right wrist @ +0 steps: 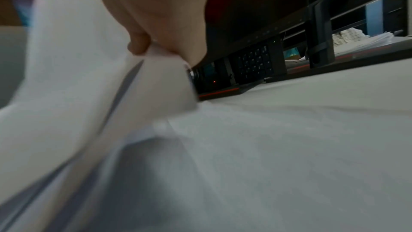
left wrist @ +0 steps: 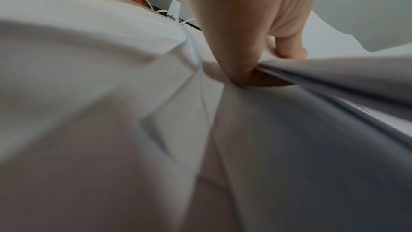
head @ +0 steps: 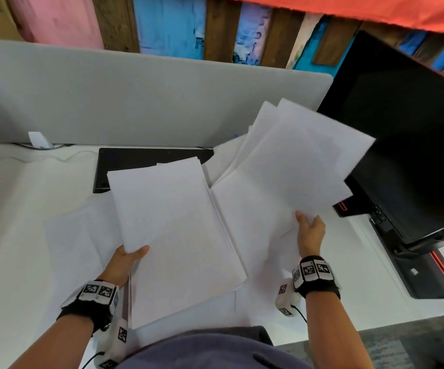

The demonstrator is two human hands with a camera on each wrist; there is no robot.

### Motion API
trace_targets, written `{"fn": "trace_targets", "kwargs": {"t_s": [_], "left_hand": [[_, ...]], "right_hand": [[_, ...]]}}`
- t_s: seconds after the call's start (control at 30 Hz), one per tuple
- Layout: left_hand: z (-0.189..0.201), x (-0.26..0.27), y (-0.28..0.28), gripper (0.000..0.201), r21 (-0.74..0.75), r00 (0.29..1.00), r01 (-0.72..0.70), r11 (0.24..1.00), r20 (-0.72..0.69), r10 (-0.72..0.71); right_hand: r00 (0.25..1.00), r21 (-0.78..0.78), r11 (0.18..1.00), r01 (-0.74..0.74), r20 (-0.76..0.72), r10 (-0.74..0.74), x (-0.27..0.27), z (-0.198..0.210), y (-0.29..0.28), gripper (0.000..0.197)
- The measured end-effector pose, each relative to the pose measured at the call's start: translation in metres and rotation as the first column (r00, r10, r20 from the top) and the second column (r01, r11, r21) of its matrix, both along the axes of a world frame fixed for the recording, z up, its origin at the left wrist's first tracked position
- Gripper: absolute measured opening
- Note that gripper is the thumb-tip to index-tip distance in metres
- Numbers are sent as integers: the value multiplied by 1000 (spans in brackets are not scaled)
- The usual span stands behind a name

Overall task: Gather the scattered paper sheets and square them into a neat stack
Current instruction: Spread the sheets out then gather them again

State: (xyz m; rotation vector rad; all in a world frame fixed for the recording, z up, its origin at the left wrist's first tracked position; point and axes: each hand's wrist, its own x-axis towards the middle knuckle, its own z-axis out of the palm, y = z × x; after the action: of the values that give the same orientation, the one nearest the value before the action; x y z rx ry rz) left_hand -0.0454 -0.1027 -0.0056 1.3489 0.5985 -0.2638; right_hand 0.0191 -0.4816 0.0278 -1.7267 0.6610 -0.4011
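- Thick stack of white sheets (head: pixel 178 235): lifted at the centre of the head view, tilted, near left corner pinched by the left hand (head: pixel 125 262); edges roughly aligned, lower edge fanned slightly.
- Left hand grip: thumb (head: pixel 139 252) on top of the stack, fingers underneath and hidden in the head view; in the left wrist view, thumb (left wrist: pixel 234 41) pressed onto the layered sheet edges (left wrist: pixel 334 80), fingers below mostly hidden.
- Loose fan of sheets (head: pixel 295 161): raised to the right of the stack, spread at differing angles, far corners overlapping the front of the monitor (head: pixel 407 134).
- Right hand (head: pixel 311 233) grip: near edge of the fan pinched, thumb on top, fingers curled beneath; in the right wrist view, paper corner (right wrist: pixel 156 70) squeezed between thumb and fingers.
- Further single sheets (head: pixel 82 235): flat on the white counter (head: pixel 10 222) beneath and to the left of the stack, overlapping one another; more sheets lying under the raised fan.
- Black flat device (head: pixel 146 158): on the counter behind the stack, partly covered by it.
- Grey divider panel (head: pixel 135 97): upright along the far edge of the counter.
- Monitor base (head: pixel 434 272) with red strip: on the counter at right, apart from the sheets.
- Marker-tagged wristbands (head: pixel 314 275): on both wrists.
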Motion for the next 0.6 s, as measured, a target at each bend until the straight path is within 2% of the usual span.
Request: {"fn": "trace_targets", "kwargs": {"t_s": [0.07, 0.13, 0.2, 0.23, 0.33, 0.4, 0.47, 0.53, 0.6], "left_hand": [[0, 0, 1, 38, -9, 1000, -7, 1000, -7, 7], [0, 1, 2, 37, -22, 1000, -4, 1000, -10, 4], [-1, 1, 2, 37, -31, 1000, -12, 999, -13, 12], [-2, 1, 2, 37, -34, 1000, -23, 999, -13, 22], [-3, 0, 4, 36, -49, 999, -41, 998, -10, 40], [-5, 0, 3, 36, -60, 999, -36, 998, -1, 36], [-7, 1, 2, 36, -78, 999, -38, 996, 10, 39], [-8, 3, 3, 36, -89, 998, -52, 995, 16, 54], [-10, 3, 4, 36, -85, 999, -44, 995, 22, 46]], "right_hand": [[998, 76, 996, -40, 43, 37, 0, 9, -2, 15], [995, 149, 985, -89, -37, 95, 2, 14, 4, 28], [985, 170, 981, -94, -125, 116, 6, 14, 15, 25], [986, 166, 983, -74, -136, 98, 8, 13, 20, 30], [987, 188, 979, -74, -125, 99, 19, -4, 27, 50], [959, 151, 978, -141, -225, 173, 23, -17, 35, 58], [942, 106, 983, -149, -289, 173, 26, -28, 40, 60], [940, 151, 980, -130, -297, 170, 29, -38, 43, 62], [909, 249, 954, -166, -337, 246, 30, -43, 47, 62]]}}
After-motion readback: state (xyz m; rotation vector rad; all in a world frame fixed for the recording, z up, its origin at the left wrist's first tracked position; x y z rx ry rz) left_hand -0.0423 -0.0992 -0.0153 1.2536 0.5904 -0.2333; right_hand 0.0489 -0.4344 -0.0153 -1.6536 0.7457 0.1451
